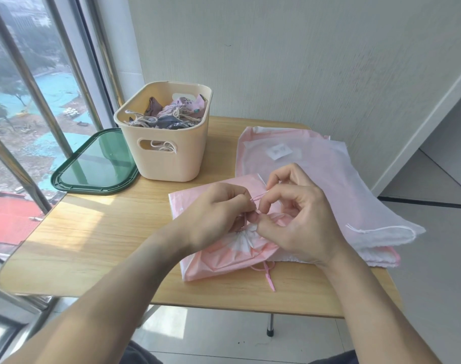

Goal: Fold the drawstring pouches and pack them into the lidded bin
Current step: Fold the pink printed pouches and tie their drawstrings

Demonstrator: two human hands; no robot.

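Note:
A pink drawstring pouch (218,261) lies on the wooden table (92,245), its mouth gathered into pleats. My left hand (218,214) and my right hand (300,219) meet above the gathered mouth, both pinching its thin pink drawstring (259,197). A loose end of the cord (268,278) trails toward the table's front edge. A stack of flat pink and white pouches (329,179) lies to the right, partly under my right hand. The beige bin (169,158) stands at the back left with several pouches inside. Its green lid (92,164) lies flat beside it.
A window with metal bars (27,82) runs along the left edge of the table. A pale wall (302,61) stands behind the table. Tiled floor (434,271) shows to the right and below the table's front edge.

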